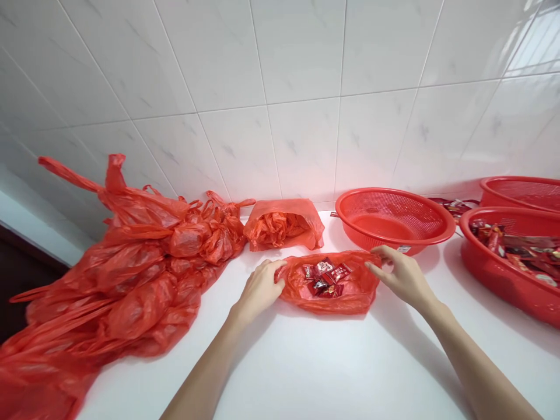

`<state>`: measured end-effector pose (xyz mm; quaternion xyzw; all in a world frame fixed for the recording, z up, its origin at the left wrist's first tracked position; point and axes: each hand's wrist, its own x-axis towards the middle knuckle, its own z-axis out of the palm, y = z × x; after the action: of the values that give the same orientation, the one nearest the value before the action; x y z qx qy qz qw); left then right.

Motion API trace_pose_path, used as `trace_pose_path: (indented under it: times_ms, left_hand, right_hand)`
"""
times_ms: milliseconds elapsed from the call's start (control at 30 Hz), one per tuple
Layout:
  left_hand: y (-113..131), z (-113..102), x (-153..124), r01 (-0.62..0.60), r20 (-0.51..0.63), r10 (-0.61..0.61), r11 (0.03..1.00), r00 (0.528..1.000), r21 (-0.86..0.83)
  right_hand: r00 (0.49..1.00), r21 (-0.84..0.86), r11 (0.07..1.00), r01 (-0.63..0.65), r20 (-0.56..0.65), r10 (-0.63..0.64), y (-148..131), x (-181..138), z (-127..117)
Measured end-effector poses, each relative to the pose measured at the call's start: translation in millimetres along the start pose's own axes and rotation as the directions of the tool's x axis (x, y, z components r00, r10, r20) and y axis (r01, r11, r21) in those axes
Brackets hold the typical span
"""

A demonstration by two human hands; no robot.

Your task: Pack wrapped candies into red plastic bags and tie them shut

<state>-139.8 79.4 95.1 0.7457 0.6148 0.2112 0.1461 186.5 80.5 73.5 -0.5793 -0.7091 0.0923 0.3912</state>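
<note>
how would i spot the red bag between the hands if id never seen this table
On the white table below the tiled wall, look between the left hand and the right hand. The red bag there lies open with small wrapped packets inside, whereas the rear bag holds crumpled red plastic.

No words can be read: the pale lettering (pixel 324 266) on the packets (pixel 339 272) and the small label (pixel 403 249) on the basket (pixel 385 224) are blurred.
</note>
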Motion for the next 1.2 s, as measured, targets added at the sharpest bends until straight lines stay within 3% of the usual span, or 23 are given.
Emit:
trace_pose_path:
  times_ms: [100,267,433,567,667,833,933,1000,1067,1200]
  left_hand:
    - [5.1,-16.8,6.9,-0.031,-0.053,0.024,0.992,0.998,-0.125]
    - [29.8,-52.3,22.8,-0.124,-0.171,0.045,0.867,0.984,-0.483]
    - [68.0,-84.0,34.5,-0.283,-0.345,0.02,0.62,0.938,-0.732]
    - [94.0,-96.6,35.5,-0.429,-0.476,0.044,0.51,0.878,-0.745]
    - [107.2,-96.1,33.1,-0.457,-0.471,0.123,0.541,0.874,-0.706]
    - [123.6,-82.4,29.4,-0.414,-0.338,0.254,0.692,0.906,-0.591]
    - [128.9,-75.6,31.3,-0.441,-0.344,0.292,0.728,0.892,-0.525]
    - [129.6,-74.3,33.7,-0.441,-0.369,0.267,0.707,0.89,-0.553]
    - [128.6,-74.9,36.1,-0.429,-0.389,0.215,0.648,0.896,-0.63]
    - [123.8,-76.3,40.4,-0.406,-0.389,0.137,0.458,0.911,-0.791]
  right_hand:
    - [0.993,0.181,0.977,-0.109,0.069,0.098,-9.4,4.6,-10.2]
    - [0.979,0.578,0.794,-0.188,0.172,0.107,-37.9,23.8,-33.8]
    - [0.992,0.765,0.634,-0.11,0.046,0.116,-72.7,52.1,-56.9]
    - [0.996,0.819,0.573,0.018,-0.067,0.064,-100.7,65.3,-65.9]
    - [0.997,0.796,0.602,0.067,-0.072,-0.015,-118.9,66.4,-64.3]
    - [0.975,0.686,0.713,0.145,0.025,-0.222,-142.3,61.0,-54.6]
    - [0.958,0.599,0.757,0.263,-0.069,-0.278,-147.1,60.1,-49.5]
    - [0.952,0.543,0.783,0.305,-0.175,-0.249,-144.7,59.5,-45.5]
    - [0.954,0.527,0.796,0.297,-0.205,-0.22,-138.7,57.1,-39.0]
    - [0.966,0.554,0.8,0.23,-0.029,-0.258,-123.9,47.2,-19.4]
